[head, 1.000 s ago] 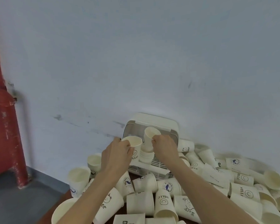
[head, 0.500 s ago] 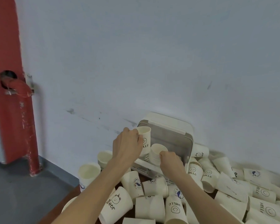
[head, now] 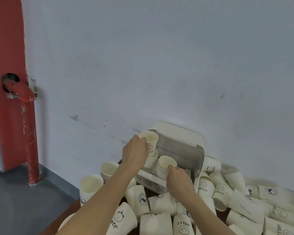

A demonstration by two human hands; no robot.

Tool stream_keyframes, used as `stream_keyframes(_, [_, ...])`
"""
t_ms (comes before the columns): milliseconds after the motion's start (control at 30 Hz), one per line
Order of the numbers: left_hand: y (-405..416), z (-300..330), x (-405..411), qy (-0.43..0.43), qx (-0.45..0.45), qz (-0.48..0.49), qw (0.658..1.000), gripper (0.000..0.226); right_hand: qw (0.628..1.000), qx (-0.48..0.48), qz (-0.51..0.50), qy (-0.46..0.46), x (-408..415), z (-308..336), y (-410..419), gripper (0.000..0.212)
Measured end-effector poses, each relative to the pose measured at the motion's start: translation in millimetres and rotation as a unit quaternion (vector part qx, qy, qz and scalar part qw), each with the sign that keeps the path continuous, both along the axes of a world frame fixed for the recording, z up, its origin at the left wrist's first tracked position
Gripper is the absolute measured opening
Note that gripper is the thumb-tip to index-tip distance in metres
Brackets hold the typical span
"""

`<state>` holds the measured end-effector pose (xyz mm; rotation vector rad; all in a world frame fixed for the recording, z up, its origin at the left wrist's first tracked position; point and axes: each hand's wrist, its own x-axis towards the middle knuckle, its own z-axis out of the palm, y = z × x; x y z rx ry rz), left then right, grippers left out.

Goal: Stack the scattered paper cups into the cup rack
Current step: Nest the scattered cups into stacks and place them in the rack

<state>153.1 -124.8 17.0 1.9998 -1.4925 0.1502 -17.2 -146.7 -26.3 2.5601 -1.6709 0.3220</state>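
Pipe: I see a red pipe (head: pixel 28 133) running down the wall at far left, well apart from the cups.
Left hand: my left hand (head: pixel 134 151) grips a cup (head: pixel 149 141), upright above the left stack (head: pixel 151 161) in the rack.
Rack: the white cup rack (head: pixel 182 146) stands against the wall (head: pixel 159 56), lid up.
Right hand: my right hand (head: pixel 178 182) pinches the rim of the right stack (head: pixel 165 167).
Clutter: loose cups (head: pixel 244 206) crowd the table, touching the rack's front and right side.

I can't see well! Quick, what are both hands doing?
Left hand: grips a HELLO cup.
Right hand: touching the cup stack; grip unclear.
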Motion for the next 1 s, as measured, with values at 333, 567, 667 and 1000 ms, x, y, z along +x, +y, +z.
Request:
stream_keyframes(333, [-14,-10,2,-0.062,0.012,-0.018,0.998,0.027,1.000,0.015,0.007,-0.015,1,5,9,0.011])
stream_keyframes(567, [-14,-19,0,-0.162,0.099,-0.041,0.981,0.030,1.000,-0.003,0.008,-0.018,-1,1,4,0.019])
stream_keyframes(667, [-16,-22,-2,-0.193,0.131,-0.058,0.971,0.030,1.000,-0.003,0.006,-0.023,1,0,3,0.020])
stream_keyframes(1000, [-23,-33,-8,-0.162,0.189,-0.068,0.966,0.030,1.000,0.009,-0.003,-0.020,2,5,7,0.025])
